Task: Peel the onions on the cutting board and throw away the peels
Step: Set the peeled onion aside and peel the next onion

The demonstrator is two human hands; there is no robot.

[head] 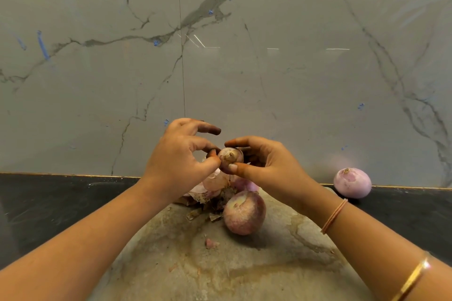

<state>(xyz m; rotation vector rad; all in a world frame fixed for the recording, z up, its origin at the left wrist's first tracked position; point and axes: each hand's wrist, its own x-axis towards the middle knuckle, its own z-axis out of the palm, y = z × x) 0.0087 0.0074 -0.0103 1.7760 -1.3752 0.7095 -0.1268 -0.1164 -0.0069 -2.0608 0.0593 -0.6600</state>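
The right hand (266, 166) grasps a small onion (231, 159) between thumb and curled fingers, holding it in the air above the far end of the cutting board (171, 264). The left hand (176, 156) pinches the left side of that onion with thumb and forefinger, its other fingers spread and lifted clear. Directly beneath the hands, at the far edge of the board, lies a heap of peels (210, 188), pink and brown, with a purplish onion (247, 184) partly hidden behind the right hand, just beside the heap. A larger onion (244, 212), skin partly off, rests on the board just nearer than the heap, close to the right forearm. A small peel scrap (211, 243) lies alone near the middle of the board, and a few dry flakes lie beside the heap. The near half of the board is stained stone-coloured surface, open between the two forearms. The board sits on a black counter (49, 203), which shows as wide dark strips to the left and right of it. A peeled onion (352, 183) stands on the counter well off the board's right edge, against the marble wall (293, 80). The wall rises right behind the board's far edge. Small blue marks on the wall are too small to read. The right forearm wears a thin band (333, 216) and a gold bangle (413, 276).
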